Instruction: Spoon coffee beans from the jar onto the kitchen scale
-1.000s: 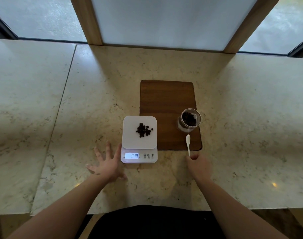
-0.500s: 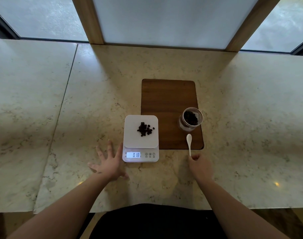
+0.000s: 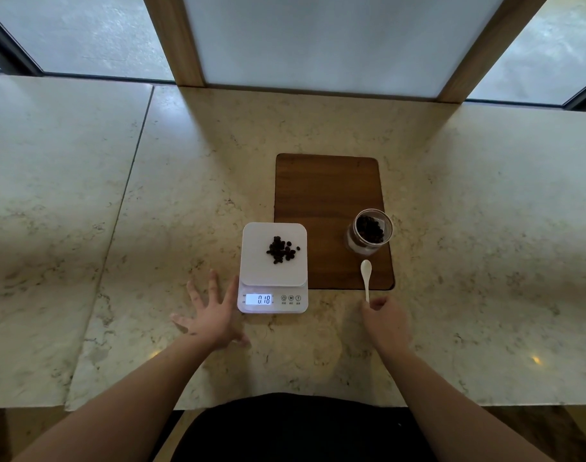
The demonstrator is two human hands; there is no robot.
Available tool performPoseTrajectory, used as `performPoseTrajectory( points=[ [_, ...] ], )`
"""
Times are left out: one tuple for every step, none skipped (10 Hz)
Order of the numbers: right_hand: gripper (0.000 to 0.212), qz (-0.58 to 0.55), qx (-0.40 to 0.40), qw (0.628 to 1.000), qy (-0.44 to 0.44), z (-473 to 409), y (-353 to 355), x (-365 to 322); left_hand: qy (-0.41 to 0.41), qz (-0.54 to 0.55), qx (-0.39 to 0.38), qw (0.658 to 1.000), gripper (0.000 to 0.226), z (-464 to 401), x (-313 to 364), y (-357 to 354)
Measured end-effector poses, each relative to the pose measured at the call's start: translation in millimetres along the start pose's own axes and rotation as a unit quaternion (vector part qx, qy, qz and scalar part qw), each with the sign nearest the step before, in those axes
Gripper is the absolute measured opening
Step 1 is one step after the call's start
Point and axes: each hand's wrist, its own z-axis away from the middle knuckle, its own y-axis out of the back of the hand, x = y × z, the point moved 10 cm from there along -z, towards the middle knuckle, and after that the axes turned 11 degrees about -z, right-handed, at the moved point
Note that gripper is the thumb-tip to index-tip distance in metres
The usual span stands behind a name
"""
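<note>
A white kitchen scale sits on the marble counter, its lit display reading 018. A small pile of dark coffee beans lies on its plate. To the right, an open glass jar with beans inside stands on a wooden board. A white spoon lies below the jar, bowl end on the board and empty. My right hand has its fingers curled on the end of the handle. My left hand rests flat on the counter with fingers spread, touching the scale's left front corner.
The marble counter runs wide to both sides, with a seam on the left. Window panes and wooden frame posts close the far edge. The counter's near edge is just in front of my body.
Both hands, the spoon, the jar and the scale stay as they were. Only the camera has shifted slightly.
</note>
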Motion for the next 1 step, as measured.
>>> performPoseTrajectory(
  points=[
    [0.010, -0.016, -0.008, 1.000, 0.021, 1.3, -5.2, -5.6, 0.013, -0.027, 0.008, 1.000, 0.145, -4.3, 0.5, 1.6]
  ],
)
